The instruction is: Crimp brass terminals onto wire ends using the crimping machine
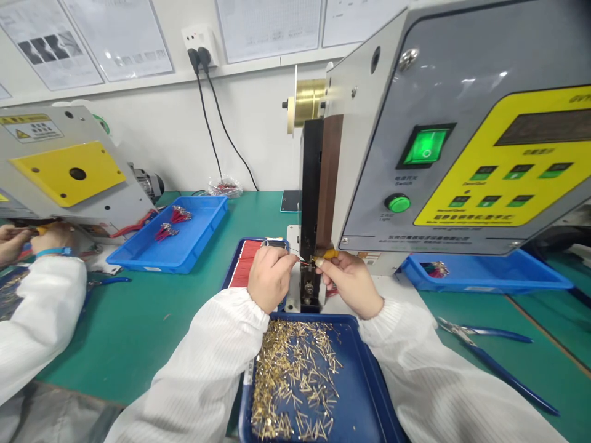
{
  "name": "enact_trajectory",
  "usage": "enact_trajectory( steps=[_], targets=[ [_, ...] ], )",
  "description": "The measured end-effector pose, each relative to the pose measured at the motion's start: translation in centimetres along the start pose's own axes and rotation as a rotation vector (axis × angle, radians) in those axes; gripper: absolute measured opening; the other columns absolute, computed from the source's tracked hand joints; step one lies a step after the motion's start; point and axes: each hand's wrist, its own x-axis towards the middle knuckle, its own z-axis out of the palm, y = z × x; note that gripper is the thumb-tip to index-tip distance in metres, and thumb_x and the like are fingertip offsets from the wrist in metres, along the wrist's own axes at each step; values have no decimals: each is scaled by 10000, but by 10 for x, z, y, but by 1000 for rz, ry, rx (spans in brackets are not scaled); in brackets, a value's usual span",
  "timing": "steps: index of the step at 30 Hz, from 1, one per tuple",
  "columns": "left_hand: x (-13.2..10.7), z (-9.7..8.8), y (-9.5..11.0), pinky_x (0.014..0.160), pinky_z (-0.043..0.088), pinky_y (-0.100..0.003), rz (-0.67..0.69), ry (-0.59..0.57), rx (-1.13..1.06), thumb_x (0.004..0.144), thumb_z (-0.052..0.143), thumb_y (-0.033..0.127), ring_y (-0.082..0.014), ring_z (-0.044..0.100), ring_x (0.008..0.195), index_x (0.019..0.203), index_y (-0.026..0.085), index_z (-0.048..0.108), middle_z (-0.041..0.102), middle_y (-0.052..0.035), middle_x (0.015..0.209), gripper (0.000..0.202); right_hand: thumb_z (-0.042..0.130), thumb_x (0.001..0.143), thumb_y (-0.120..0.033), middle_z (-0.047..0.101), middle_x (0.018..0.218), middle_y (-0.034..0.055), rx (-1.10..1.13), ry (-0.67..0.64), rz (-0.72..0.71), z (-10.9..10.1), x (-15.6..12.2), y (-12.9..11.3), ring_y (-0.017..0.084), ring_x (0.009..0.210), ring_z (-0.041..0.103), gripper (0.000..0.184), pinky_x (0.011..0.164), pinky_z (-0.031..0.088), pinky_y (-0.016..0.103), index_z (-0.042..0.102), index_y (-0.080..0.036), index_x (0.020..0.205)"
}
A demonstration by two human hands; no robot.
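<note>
My left hand (269, 275) is closed in a pinch on a thin red wire (302, 261) held in front of the grey press machine's black head (311, 184). My right hand (351, 282) is closed too, pinching the same wire's other end beside a yellow part (329, 252) of the machine. Below both hands lies a dark blue tray (364, 394) with several small brass terminals (290, 375). Behind my left hand a dark blue tray (232, 263) holds a row of red wires (243, 264).
A co-worker's white sleeve (41, 314) and hands work at a second machine (64, 166) on the left. Blue bins (173, 231) (489, 274) hold red wire bundles. Blue-handled pliers (494, 357) lie at right on the green mat. Black cords hang from a wall socket (200, 43).
</note>
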Motion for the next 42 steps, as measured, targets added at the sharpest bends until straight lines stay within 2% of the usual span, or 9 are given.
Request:
enact_trajectory(
  steps=[8,15,31,36,39,42],
  targets=[
    [1,-2,1,739,426,-316,-16,9,-29,884,508,131,-176,514,821,952,184,601,617,-54,859,127,653,729,-451,532,477,-42,-7,45,-50,2,0,4,94,384,463,292,337,380,221,524,-203,647],
    [1,-1,0,737,411,-317,-10,-13,-21,883,514,141,-176,508,812,896,190,598,615,-44,834,98,623,762,-400,522,464,-47,-138,142,-144,6,-1,12,111,397,488,252,399,417,257,506,-212,641],
    [1,-1,0,735,416,-324,-4,-38,-20,887,499,143,-178,502,811,889,191,604,613,-46,829,116,617,747,-370,530,469,-57,-100,147,-119,6,-2,11,111,375,472,229,400,409,265,486,-222,631],
    [1,-1,1,738,423,-322,0,-35,-27,886,501,140,-179,502,816,895,187,605,616,-46,832,114,612,771,-393,522,466,-53,-133,157,-177,7,-1,14,120,398,485,233,410,408,266,511,-217,655],
    [1,1,0,759,431,-330,-42,-66,-6,892,487,150,-189,509,844,972,185,614,619,-57,873,154,603,790,-427,521,471,-49,-129,164,-194,8,-1,16,129,420,502,253,417,409,267,522,-214,680],
    [1,3,-9,736,432,-343,-145,-154,96,881,450,113,-211,511,842,1035,182,633,600,-76,868,249,586,808,-445,538,490,-40,-122,174,-186,7,-1,18,136,439,519,264,422,412,271,526,-211,703]
  ],
)
